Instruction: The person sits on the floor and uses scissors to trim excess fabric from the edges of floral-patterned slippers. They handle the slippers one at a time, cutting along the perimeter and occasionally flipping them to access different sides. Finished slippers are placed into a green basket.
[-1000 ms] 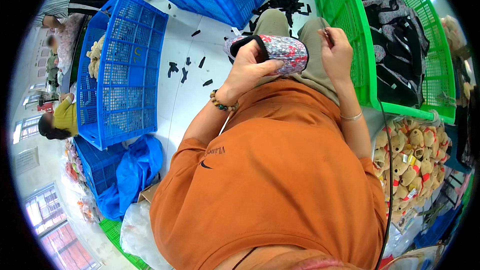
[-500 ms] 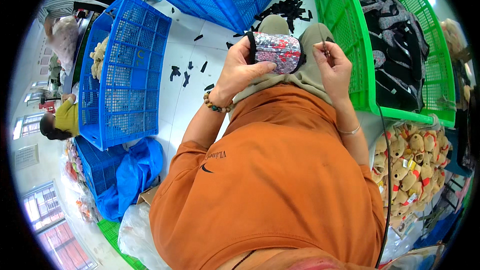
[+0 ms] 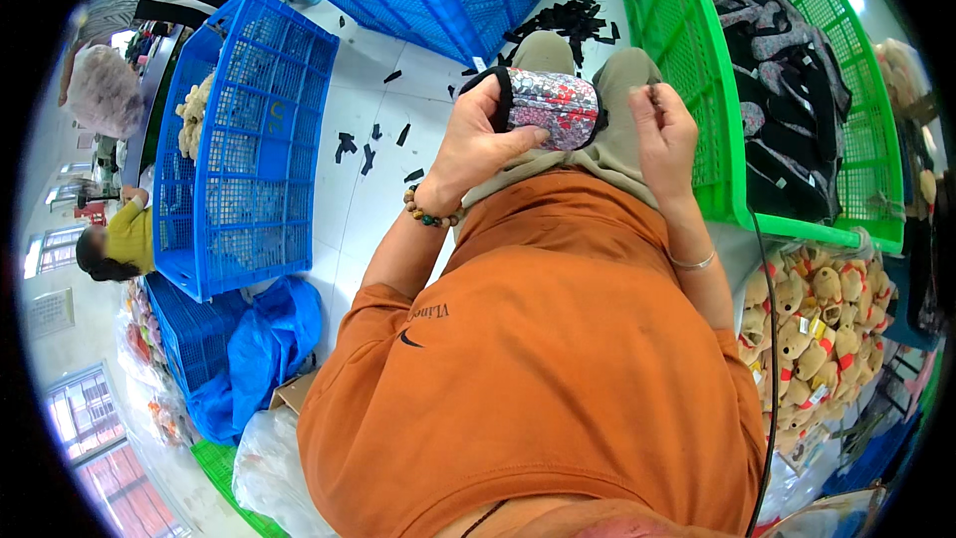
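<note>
My left hand [image 3: 476,147] is closed on a curved fabric piece [image 3: 563,105] with a grey, white and red pattern and black edging. Its thumb lies on the near face; the fingers reach inside or behind it and are partly hidden. The piece rests over my lap, above the olive trousers [image 3: 625,85]. To its right, apart from it, my right hand [image 3: 665,144] is raised with thumb and fingers pinched together. A small dark bit shows at those fingertips, too small to name.
A green crate [image 3: 697,70] with black and grey patterned fabric pieces [image 3: 787,100] stands at right. Plush toys [image 3: 822,329] are heaped below it. Blue crates [image 3: 264,149] stand left and ahead. Black scraps [image 3: 573,20] litter the floor. A person in yellow [image 3: 129,236] is far left.
My right hand has turned slightly, and the dark bit in its fingers shows less. The fabric piece has tilted a little in my left hand, showing more black at its left end.
</note>
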Demonstrator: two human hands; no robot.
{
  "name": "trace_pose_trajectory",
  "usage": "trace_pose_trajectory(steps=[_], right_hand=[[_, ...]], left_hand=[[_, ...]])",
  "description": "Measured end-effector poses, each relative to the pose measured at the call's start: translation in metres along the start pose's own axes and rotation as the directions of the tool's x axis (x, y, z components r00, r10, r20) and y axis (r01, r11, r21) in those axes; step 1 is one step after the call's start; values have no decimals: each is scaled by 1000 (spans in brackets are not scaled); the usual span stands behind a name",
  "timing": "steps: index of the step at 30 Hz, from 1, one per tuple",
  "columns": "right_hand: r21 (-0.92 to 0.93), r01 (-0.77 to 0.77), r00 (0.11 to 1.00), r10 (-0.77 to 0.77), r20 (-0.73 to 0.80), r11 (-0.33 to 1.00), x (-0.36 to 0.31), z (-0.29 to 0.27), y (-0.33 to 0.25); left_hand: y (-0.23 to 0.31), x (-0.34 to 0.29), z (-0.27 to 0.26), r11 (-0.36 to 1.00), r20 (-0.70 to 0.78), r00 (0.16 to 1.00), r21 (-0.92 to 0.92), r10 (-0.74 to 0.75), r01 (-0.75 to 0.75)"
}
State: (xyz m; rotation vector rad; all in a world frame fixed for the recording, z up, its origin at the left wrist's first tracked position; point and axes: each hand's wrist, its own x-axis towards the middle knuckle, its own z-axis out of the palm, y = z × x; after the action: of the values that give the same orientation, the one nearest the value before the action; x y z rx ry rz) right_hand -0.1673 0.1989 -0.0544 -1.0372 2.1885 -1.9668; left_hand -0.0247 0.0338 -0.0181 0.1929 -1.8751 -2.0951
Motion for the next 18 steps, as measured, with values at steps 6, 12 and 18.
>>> trace_pose_trajectory(steps=[6, 12, 18], right_hand=[[186, 32, 991, -56, 125, 982, -3, 1, 7], [224, 39, 987, -72, 142, 974, -4, 5, 0], [330, -111, 984, 57, 171, 938, -9, 8, -7]], left_hand=[[7, -1, 3, 998, 13, 998, 15, -60, 60], [17, 9, -12, 918, 140, 971, 376, -192, 127], [23, 13, -2, 994, 87, 990, 32, -107, 105]])
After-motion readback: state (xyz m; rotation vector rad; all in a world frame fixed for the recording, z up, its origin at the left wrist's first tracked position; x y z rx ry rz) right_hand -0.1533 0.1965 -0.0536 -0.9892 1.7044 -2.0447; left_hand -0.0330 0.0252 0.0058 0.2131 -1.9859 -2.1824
